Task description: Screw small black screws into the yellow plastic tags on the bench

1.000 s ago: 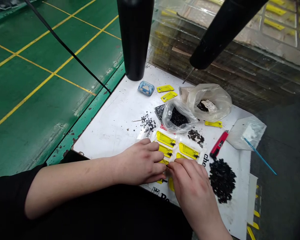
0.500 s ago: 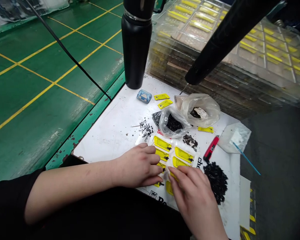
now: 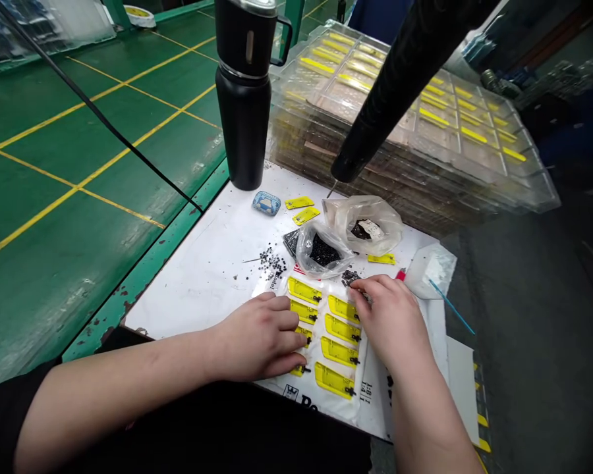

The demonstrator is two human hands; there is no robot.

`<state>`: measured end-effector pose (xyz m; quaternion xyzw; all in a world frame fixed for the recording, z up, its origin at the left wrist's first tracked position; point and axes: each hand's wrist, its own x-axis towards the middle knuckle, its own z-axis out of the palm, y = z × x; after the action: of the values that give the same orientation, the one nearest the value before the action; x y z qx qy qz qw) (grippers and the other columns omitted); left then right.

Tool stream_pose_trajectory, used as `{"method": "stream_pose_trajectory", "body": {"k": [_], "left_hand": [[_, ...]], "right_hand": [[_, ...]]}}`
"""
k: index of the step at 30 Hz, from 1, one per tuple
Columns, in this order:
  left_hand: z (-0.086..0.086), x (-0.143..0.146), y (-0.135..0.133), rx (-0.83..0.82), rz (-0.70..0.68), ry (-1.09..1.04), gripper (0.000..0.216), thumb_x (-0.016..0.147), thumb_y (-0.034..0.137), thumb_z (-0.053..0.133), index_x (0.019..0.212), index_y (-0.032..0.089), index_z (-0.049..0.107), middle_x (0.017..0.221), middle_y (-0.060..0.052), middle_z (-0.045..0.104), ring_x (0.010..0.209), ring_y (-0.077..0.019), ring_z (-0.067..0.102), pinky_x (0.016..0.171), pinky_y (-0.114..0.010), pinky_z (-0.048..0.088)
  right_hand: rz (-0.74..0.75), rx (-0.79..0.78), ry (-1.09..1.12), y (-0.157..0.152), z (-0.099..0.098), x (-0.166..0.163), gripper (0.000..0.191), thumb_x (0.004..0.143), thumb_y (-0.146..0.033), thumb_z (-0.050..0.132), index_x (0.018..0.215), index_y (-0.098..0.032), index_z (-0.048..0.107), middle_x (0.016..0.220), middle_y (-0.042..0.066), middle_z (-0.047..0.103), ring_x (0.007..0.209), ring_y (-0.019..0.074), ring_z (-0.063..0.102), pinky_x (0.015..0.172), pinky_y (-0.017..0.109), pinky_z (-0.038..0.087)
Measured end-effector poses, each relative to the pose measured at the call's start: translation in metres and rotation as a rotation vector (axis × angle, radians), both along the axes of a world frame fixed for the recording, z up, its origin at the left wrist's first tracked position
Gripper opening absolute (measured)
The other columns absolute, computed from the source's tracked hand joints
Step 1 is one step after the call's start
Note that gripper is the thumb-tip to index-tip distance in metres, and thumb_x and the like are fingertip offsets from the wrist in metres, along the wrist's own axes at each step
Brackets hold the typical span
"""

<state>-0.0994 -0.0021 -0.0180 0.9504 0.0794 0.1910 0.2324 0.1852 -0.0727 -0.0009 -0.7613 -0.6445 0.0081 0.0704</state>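
My left hand (image 3: 264, 336) rests on the left column of yellow plastic pieces (image 3: 304, 289), its fingers bent and slightly apart, hiding part of the lower ones. Small black parts sit at the right ends of the pieces. The right column of yellow pieces (image 3: 335, 378) is mostly uncovered. My right hand (image 3: 393, 316) is at the pile of small dark flat bits (image 3: 350, 277), with thumb and fingertips pinched together beside it. Whatever is between those fingertips is too small to make out. The right hand and forearm hide the heap of black parts and most of the red cutter (image 3: 400, 274).
Behind the pieces stand a bag of black beads (image 3: 321, 250) and a larger open bag (image 3: 375, 227). Loose beads (image 3: 271, 260), a blue case (image 3: 266, 203) and a black tumbler (image 3: 243, 125) are to the left. A black tube (image 3: 356, 145) hangs before stacked trays (image 3: 425, 151).
My right hand has moved up and away from the yellow pieces to the small dark bits, uncovering the right column. My left hand stays on the left column. The view has shifted.
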Motion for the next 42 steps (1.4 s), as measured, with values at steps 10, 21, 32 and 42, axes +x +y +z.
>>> {"method": "stream_pose_trajectory", "body": {"k": [10,21,32,42], "left_hand": [[0.003,0.0,0.0,0.002,0.034,-0.063,0.023,0.108,0.044,0.065,0.108,0.023,0.076,0.086,-0.003,0.068,0.087,-0.0227,0.059,0.081,-0.041,0.041],[0.008,-0.002,0.001,-0.126,0.097,-0.227,0.018,0.107,0.033,0.064,0.1,0.02,0.075,0.081,-0.004,0.068,0.076,-0.0195,0.058,0.074,-0.036,0.043],[0.04,0.0,-0.074,-1.602,0.138,-0.185,0.04,0.101,0.056,0.076,0.108,0.016,0.073,0.093,-0.003,0.069,0.087,-0.0145,0.058,0.082,-0.028,0.047],[0.04,-0.004,-0.111,-2.103,0.23,-0.408,0.041,0.087,0.045,0.094,0.099,0.017,0.066,0.076,0.003,0.059,0.065,-0.0064,0.05,0.064,-0.022,0.033]], "right_hand": [[0.017,0.003,-0.011,0.017,-0.006,-0.011,0.024,0.107,-0.03,0.058,0.104,-0.021,0.08,0.11,0.009,0.075,0.103,0.0282,0.063,0.094,0.046,0.046],[0.038,0.135,0.22,-0.011,0.02,-0.025,0.016,0.109,-0.034,0.06,0.105,-0.024,0.071,0.11,0.006,0.073,0.1,0.0229,0.07,0.088,0.037,0.056],[0.065,0.511,0.762,-0.099,0.033,-0.119,0.005,0.106,-0.025,0.067,0.105,-0.026,0.072,0.101,0.003,0.068,0.09,0.0152,0.072,0.079,0.025,0.062],[0.036,0.61,0.873,-0.12,0.03,-0.147,0.008,0.106,-0.019,0.066,0.106,-0.025,0.07,0.103,0.002,0.063,0.095,0.0144,0.068,0.084,0.026,0.061]]}}
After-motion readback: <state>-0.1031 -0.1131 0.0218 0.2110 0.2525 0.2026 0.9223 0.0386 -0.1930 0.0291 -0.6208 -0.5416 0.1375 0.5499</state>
